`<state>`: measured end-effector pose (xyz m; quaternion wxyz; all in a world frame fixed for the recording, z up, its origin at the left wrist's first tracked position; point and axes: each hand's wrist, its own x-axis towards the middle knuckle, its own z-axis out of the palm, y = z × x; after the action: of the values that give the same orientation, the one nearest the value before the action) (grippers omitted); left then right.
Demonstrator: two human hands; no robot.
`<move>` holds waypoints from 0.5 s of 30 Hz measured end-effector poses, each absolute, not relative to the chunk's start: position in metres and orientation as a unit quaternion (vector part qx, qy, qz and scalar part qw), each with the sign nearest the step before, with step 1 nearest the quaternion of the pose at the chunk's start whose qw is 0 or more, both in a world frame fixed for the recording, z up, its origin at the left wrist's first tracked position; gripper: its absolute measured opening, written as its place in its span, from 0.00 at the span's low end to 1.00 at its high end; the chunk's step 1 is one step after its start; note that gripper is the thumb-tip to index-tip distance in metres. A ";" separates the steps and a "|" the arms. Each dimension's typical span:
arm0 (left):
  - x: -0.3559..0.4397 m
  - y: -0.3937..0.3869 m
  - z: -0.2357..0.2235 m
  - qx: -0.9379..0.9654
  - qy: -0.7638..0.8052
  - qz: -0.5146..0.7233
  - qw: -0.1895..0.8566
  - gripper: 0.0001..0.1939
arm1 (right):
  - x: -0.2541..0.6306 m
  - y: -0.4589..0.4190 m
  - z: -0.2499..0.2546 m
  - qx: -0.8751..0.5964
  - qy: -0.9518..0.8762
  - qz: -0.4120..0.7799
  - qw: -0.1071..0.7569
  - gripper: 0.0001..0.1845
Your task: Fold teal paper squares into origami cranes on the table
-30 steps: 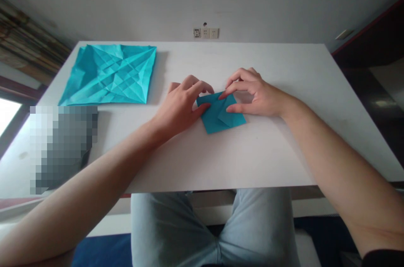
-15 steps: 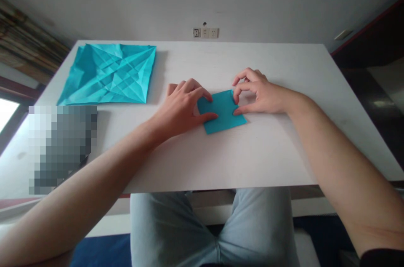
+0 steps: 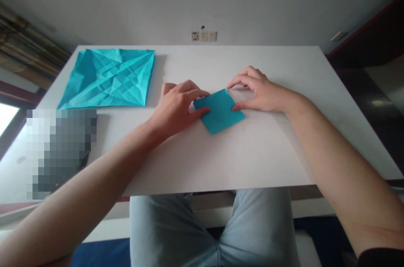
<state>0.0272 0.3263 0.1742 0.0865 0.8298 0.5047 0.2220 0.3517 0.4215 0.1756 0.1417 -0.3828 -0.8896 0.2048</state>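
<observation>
A small folded square of turquoise paper [image 3: 219, 113] lies on the white table, one corner toward me. My left hand [image 3: 179, 100] grips its left side, thumb on the top face and fingers curled at the far left edge. On the opposite side, my right hand [image 3: 255, 90] holds the paper with its thumb at the right edge and a fingertip at the far corner. Other fingers of both hands are bent and partly hidden.
A larger creased turquoise sheet [image 3: 107, 77] lies at the table's back left. In front of it is a pixelated dark object [image 3: 67, 153]. Wall sockets [image 3: 203, 36] are behind the white table [image 3: 221, 166].
The folded paper has turned slightly, bringing its near corner rightward. My right fingers have straightened to reach its far corner, and my left hand has shifted a little left.
</observation>
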 end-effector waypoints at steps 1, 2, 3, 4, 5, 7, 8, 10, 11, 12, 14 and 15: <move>0.027 0.326 0.175 0.831 0.503 0.222 0.079 0.18 | 0.352 0.422 0.176 -0.383 -0.888 0.209 0.144 0.33; 0.027 0.326 0.175 0.834 0.501 0.220 0.070 0.18 | 0.351 0.421 0.176 -0.382 -0.887 0.213 0.146 0.33; 0.027 0.325 0.175 0.837 0.498 0.218 0.061 0.18 | 0.351 0.421 0.177 -0.383 -0.886 0.218 0.146 0.34; 0.026 0.325 0.176 0.840 0.495 0.216 0.052 0.18 | 0.351 0.421 0.178 -0.384 -0.884 0.222 0.146 0.34; 0.026 0.325 0.176 0.843 0.491 0.216 0.043 0.18 | 0.351 0.420 0.179 -0.386 -0.882 0.227 0.145 0.35; 0.027 0.324 0.177 0.846 0.487 0.217 0.028 0.17 | 0.350 0.419 0.181 -0.389 -0.879 0.237 0.143 0.35; 0.027 0.324 0.178 0.847 0.485 0.217 0.024 0.17 | 0.349 0.419 0.182 -0.390 -0.877 0.242 0.143 0.36; 0.028 0.323 0.179 0.849 0.482 0.216 0.027 0.16 | 0.349 0.419 0.184 -0.390 -0.873 0.256 0.142 0.37; 0.028 0.323 0.179 0.850 0.480 0.214 0.033 0.15 | 0.349 0.419 0.184 -0.390 -0.870 0.265 0.142 0.37; 0.029 0.323 0.180 0.850 0.481 0.212 0.040 0.14 | 0.349 0.419 0.184 -0.390 -0.868 0.274 0.142 0.37; 0.030 0.324 0.179 0.845 0.488 0.211 0.053 0.12 | 0.349 0.419 0.183 -0.386 -0.864 0.289 0.144 0.38; 0.030 0.325 0.179 0.841 0.494 0.213 0.059 0.11 | 0.349 0.419 0.183 -0.384 -0.863 0.295 0.146 0.39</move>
<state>0.0299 0.3245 0.1789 0.0586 0.8408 0.4942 0.2128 0.3494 0.4193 0.1828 0.1459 -0.3839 -0.8629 0.2945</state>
